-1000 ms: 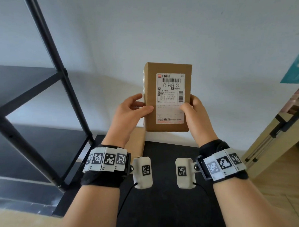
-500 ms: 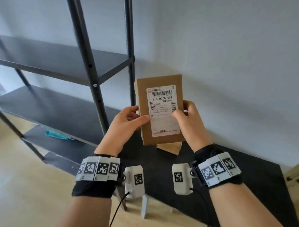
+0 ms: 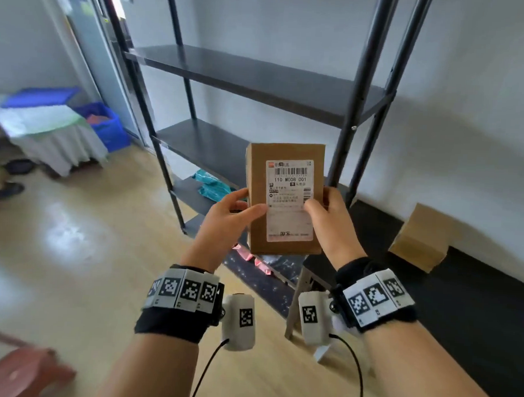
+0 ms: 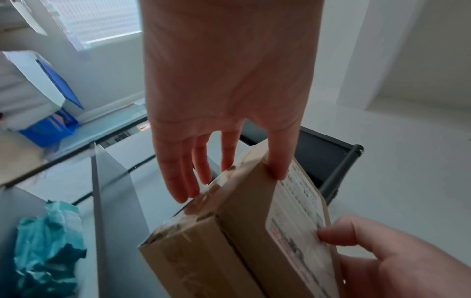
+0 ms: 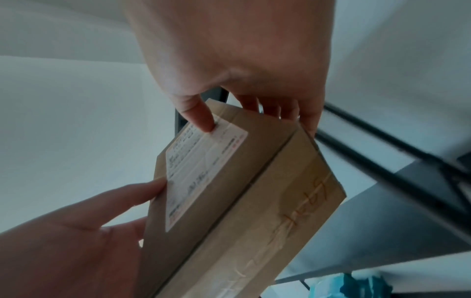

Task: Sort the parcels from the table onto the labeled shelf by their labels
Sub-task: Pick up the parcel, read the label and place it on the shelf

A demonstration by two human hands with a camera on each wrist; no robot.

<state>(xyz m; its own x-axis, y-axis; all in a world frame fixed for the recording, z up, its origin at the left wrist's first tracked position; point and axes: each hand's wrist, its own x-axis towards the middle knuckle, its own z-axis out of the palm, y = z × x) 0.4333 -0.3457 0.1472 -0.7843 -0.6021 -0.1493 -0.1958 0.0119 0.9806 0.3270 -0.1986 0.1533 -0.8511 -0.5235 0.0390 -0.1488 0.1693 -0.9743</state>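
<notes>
Parcel (image 3: 284, 199) held upright in the air in front of the shelf (image 3: 260, 78), label (image 3: 289, 199) facing the person. The left hand (image 3: 226, 223) pinches its left edge, thumb on the front and fingers behind; the right hand (image 3: 328, 222) pinches the right edge likewise. A second ago it was raised over the table (image 3: 475, 312) against the wall; now the view has swung left to the shelf. Teal bags (image 3: 210, 185) lie on a lower tier. Another box (image 3: 424, 238) sits on the table to the right.
</notes>
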